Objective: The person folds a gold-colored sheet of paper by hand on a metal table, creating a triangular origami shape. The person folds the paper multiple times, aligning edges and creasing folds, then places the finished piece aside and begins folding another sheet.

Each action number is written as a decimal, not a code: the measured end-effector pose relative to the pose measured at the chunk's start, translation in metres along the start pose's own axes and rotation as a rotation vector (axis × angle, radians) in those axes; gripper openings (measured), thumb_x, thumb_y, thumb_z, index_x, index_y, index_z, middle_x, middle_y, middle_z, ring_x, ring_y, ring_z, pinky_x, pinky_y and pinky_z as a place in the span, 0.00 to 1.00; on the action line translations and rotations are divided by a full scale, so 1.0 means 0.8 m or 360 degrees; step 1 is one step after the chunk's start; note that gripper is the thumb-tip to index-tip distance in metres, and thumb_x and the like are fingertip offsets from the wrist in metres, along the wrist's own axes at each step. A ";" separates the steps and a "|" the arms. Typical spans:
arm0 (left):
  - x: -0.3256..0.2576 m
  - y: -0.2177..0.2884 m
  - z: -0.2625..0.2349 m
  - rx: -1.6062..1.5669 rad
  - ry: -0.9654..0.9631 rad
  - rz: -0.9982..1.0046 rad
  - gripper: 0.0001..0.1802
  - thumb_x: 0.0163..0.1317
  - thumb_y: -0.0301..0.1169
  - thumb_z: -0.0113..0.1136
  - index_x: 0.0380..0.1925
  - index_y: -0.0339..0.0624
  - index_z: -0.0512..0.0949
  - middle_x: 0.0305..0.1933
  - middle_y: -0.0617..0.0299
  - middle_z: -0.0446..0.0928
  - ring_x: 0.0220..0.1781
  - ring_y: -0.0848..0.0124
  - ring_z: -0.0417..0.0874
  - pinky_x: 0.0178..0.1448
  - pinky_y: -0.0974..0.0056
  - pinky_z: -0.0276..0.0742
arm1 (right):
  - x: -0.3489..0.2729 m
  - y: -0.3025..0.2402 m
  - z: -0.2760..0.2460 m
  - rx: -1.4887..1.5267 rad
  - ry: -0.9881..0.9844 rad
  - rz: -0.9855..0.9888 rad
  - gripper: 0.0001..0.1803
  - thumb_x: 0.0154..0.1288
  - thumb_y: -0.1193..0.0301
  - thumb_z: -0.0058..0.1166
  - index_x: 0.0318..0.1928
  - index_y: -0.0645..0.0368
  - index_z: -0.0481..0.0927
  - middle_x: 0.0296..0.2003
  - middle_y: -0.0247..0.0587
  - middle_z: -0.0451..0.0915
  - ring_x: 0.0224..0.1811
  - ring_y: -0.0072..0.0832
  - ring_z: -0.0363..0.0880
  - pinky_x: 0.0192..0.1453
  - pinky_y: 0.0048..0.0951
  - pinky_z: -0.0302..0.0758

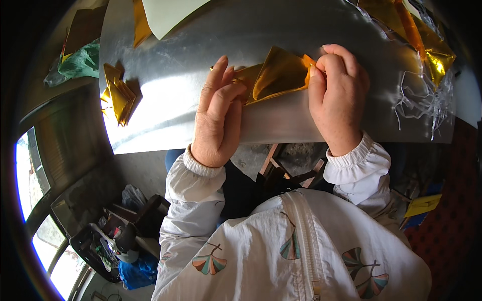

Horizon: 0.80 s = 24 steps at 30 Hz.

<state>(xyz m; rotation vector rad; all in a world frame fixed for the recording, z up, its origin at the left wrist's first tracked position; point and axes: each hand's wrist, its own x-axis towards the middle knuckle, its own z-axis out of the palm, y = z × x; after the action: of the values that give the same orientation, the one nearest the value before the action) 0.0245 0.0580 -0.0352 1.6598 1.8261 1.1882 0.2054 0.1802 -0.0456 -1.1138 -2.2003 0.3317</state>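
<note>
Between my two hands is a sheet of shiny gold foil paper (281, 75), folded to a peak in the middle and lifted just over the metal tabletop. My left hand (219, 113) grips its left end, with the fingers bent around the edge and the thumb partly hidden. At the right corner, my right hand (339, 90) pinches the foil paper between thumb and curled forefinger. Farther left on the table lies a small stack of folded gold foil pieces (120, 98).
The grey metal tabletop (271, 128) ends just before my body. White paper (173, 12) lies at the far edge. More gold foil (439, 57) and a tangle of clear plastic strands (427, 103) sit at the right. Green plastic (80, 61) is beyond the left edge.
</note>
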 end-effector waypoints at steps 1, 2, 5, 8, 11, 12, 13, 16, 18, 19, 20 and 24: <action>-0.003 0.000 -0.005 -0.0079 -0.0076 0.0036 0.15 0.62 0.13 0.50 0.47 0.35 0.78 0.74 0.41 0.56 0.72 0.50 0.67 0.69 0.56 0.71 | 0.000 0.000 0.000 0.0002 0.0001 0.0002 0.05 0.61 0.74 0.56 0.37 0.58 0.76 0.47 0.40 0.80 0.45 0.38 0.78 0.60 0.46 0.64; 0.000 -0.006 -0.013 0.0017 -0.0281 0.0202 0.18 0.67 0.21 0.53 0.57 0.35 0.76 0.78 0.43 0.46 0.77 0.49 0.58 0.74 0.54 0.63 | 0.000 -0.001 0.000 0.0002 0.0003 0.0004 0.05 0.60 0.74 0.56 0.37 0.58 0.76 0.47 0.40 0.80 0.45 0.38 0.78 0.60 0.46 0.64; -0.001 -0.007 -0.019 0.0613 -0.0557 0.0417 0.26 0.71 0.40 0.55 0.64 0.37 0.71 0.78 0.43 0.48 0.77 0.47 0.56 0.75 0.52 0.61 | 0.000 -0.001 -0.001 -0.0015 -0.0005 0.0014 0.05 0.60 0.74 0.57 0.37 0.58 0.76 0.47 0.40 0.80 0.45 0.37 0.79 0.60 0.45 0.64; 0.002 -0.008 -0.022 0.0837 -0.0683 0.0495 0.45 0.63 0.66 0.47 0.67 0.40 0.69 0.78 0.42 0.48 0.78 0.45 0.53 0.75 0.50 0.60 | 0.000 0.000 -0.001 -0.0019 0.0006 0.0003 0.05 0.60 0.74 0.57 0.36 0.58 0.76 0.46 0.40 0.80 0.44 0.37 0.79 0.60 0.44 0.64; 0.004 -0.006 -0.025 0.0847 -0.0746 0.0512 0.48 0.56 0.66 0.53 0.68 0.41 0.67 0.77 0.42 0.50 0.78 0.45 0.53 0.75 0.50 0.62 | 0.000 0.001 0.000 -0.0001 0.0017 -0.0014 0.05 0.60 0.74 0.57 0.36 0.58 0.76 0.46 0.40 0.80 0.43 0.37 0.79 0.59 0.43 0.65; 0.004 -0.006 -0.025 0.0835 -0.0754 0.0518 0.49 0.54 0.65 0.58 0.68 0.41 0.67 0.76 0.42 0.51 0.77 0.45 0.54 0.74 0.50 0.63 | 0.000 0.001 0.000 -0.0004 0.0012 -0.0013 0.05 0.59 0.74 0.57 0.36 0.58 0.76 0.46 0.40 0.80 0.43 0.37 0.79 0.59 0.43 0.65; 0.003 -0.004 -0.025 0.0872 -0.0771 0.0506 0.51 0.52 0.64 0.60 0.69 0.42 0.66 0.76 0.41 0.52 0.77 0.45 0.54 0.74 0.50 0.63 | 0.000 0.002 0.000 -0.0008 0.0005 -0.0010 0.05 0.59 0.75 0.57 0.36 0.58 0.76 0.46 0.40 0.80 0.43 0.37 0.79 0.59 0.43 0.65; 0.001 0.001 -0.023 0.0935 -0.0775 0.0448 0.55 0.46 0.62 0.66 0.70 0.43 0.63 0.76 0.43 0.53 0.77 0.45 0.54 0.74 0.50 0.64 | 0.001 0.001 -0.001 -0.0016 -0.0003 -0.0013 0.05 0.59 0.75 0.57 0.37 0.58 0.77 0.46 0.40 0.80 0.43 0.37 0.79 0.59 0.43 0.65; 0.002 0.004 -0.022 0.0929 -0.0775 0.0428 0.57 0.42 0.61 0.70 0.71 0.44 0.63 0.77 0.48 0.52 0.78 0.45 0.52 0.74 0.51 0.65 | 0.001 0.000 -0.001 -0.0028 0.0010 -0.0021 0.05 0.59 0.75 0.57 0.37 0.58 0.77 0.46 0.40 0.80 0.43 0.37 0.79 0.59 0.43 0.65; 0.004 0.005 -0.022 0.0946 -0.0821 0.0439 0.58 0.40 0.61 0.71 0.70 0.45 0.63 0.78 0.51 0.51 0.78 0.46 0.51 0.73 0.51 0.66 | 0.002 -0.001 -0.001 -0.0041 0.0020 -0.0025 0.05 0.59 0.75 0.57 0.37 0.58 0.77 0.46 0.40 0.80 0.43 0.37 0.79 0.59 0.43 0.65; 0.005 0.006 -0.023 0.0963 -0.0876 0.0448 0.58 0.39 0.61 0.71 0.70 0.46 0.63 0.78 0.55 0.50 0.78 0.46 0.49 0.73 0.51 0.67 | 0.001 -0.002 -0.001 -0.0051 0.0021 -0.0027 0.05 0.59 0.75 0.57 0.36 0.58 0.77 0.46 0.40 0.80 0.43 0.36 0.79 0.60 0.43 0.65; 0.008 0.017 -0.019 0.0998 -0.0949 0.0393 0.67 0.23 0.60 0.77 0.70 0.45 0.65 0.79 0.61 0.50 0.80 0.47 0.44 0.76 0.49 0.61 | 0.000 -0.001 -0.002 -0.0053 -0.0005 0.0016 0.05 0.60 0.74 0.57 0.37 0.58 0.77 0.46 0.40 0.80 0.43 0.36 0.79 0.60 0.43 0.65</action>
<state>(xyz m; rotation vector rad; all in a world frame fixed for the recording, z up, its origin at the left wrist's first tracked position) 0.0200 0.0587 -0.0142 2.3019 1.7026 0.1086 0.2056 0.1794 -0.0439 -1.1429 -2.2111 0.3024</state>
